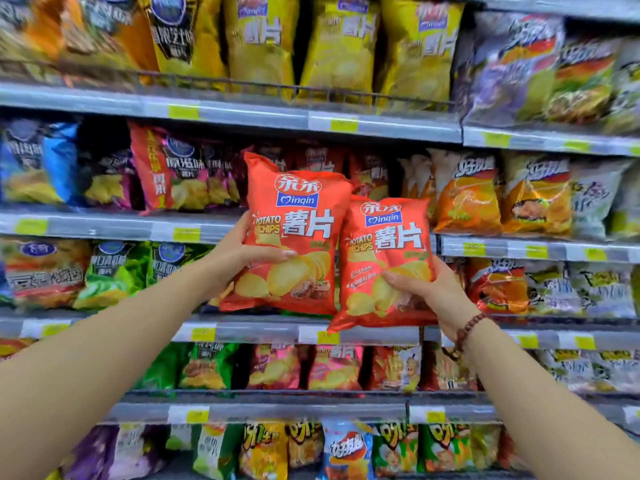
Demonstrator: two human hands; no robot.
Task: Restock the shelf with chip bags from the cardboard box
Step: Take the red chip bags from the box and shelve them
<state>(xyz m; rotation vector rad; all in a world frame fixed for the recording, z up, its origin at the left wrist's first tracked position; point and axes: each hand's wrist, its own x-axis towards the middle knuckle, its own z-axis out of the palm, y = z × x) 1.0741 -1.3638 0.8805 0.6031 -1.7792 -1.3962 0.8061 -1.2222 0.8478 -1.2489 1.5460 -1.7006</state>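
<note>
Chip bags, two red ones, held upright before the stocked shelf (221, 226). Left hand (242, 251) grips the larger bag (294, 216) at its left edge, thumb across the front. Right hand (429, 289) clasps the smaller bag (384, 251) at its lower right. Bags overlap; bead bracelet (467, 330) on right wrist.

Yellow price tags (183, 111) line the rail edges; a beaded bracelet (468, 330) circles one wrist; blue bags (34, 168) far left, green bags (114, 271) lower left, stand upright.
</note>
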